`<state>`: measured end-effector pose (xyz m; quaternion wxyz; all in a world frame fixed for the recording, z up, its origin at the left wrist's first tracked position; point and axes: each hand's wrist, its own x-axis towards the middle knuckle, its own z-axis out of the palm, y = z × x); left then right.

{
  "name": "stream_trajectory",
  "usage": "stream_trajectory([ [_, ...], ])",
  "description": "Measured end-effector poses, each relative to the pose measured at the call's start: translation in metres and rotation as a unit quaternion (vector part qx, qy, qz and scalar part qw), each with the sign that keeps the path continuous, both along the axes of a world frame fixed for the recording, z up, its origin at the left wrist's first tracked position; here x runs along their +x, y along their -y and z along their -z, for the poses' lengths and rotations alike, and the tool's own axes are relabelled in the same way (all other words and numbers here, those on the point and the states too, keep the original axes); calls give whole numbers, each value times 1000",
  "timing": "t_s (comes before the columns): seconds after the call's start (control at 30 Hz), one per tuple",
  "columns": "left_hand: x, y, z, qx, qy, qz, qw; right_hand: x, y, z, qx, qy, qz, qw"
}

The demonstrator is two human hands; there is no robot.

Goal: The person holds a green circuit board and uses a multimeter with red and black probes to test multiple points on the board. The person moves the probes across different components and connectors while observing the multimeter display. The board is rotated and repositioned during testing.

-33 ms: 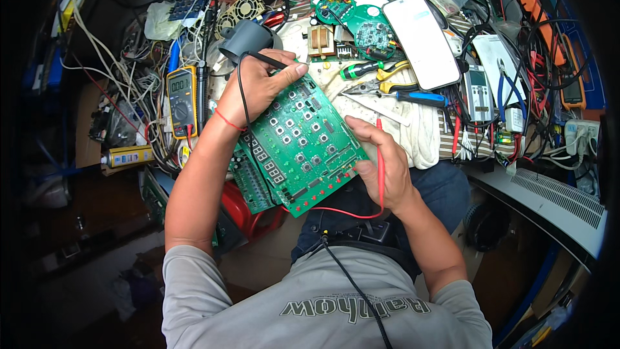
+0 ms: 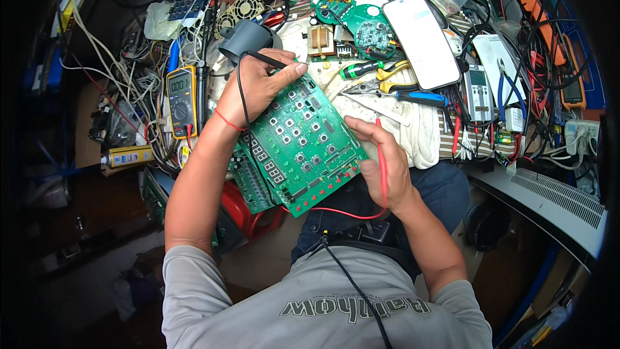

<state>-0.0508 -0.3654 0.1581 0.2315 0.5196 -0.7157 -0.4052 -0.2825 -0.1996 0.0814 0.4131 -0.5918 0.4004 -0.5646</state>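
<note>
A green circuit board [image 2: 307,139] with rows of push buttons, digit displays and red parts along one edge is tilted in front of me. My left hand [image 2: 258,87] grips its upper left edge, thumb over the top, and also holds a black test probe [image 2: 268,60]. A red test probe [image 2: 383,181] is held in my right hand [image 2: 391,171], its tip pointing up and away from the board. My right fingers are at the board's right edge; whether they press on it I cannot tell. A second green board [image 2: 253,184] shows beneath the first.
A yellow multimeter [image 2: 181,101] stands at left by tangled cables. Beyond the board lie yellow-handled pliers [image 2: 381,83], a blue-handled screwdriver [image 2: 421,98], a white-screened phone [image 2: 423,42] and a grey cylinder [image 2: 247,40]. A red stool [image 2: 242,210] is below the board.
The red probe has tilted slightly in my right hand, and the right thumb has shifted a little. The board and my left hand stay put.
</note>
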Motion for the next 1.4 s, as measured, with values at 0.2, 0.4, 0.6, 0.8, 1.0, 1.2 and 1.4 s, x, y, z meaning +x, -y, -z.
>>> stream_trajectory([
  [0.2,2,1,1,-2,4,-5,1000,0,10,-8,40,69,21,997],
  [0.4,2,0,3,12,-7,-19,1000,5,34,-26,143,100,22,984],
  [0.6,3,0,4,1,-1,-13,1000,9,59,-24,146,93,-4,985],
  [0.8,3,0,4,-14,2,-7,1000,20,78,-8,181,108,5,977],
  [1.0,0,-3,3,-68,29,1,997,24,80,-8,207,155,10,966],
  [1.2,-1,-3,1,-70,38,10,997,24,77,-7,224,103,-9,969],
  [1.4,-1,-3,1,-66,23,19,997,30,74,-6,166,90,-4,982],
])
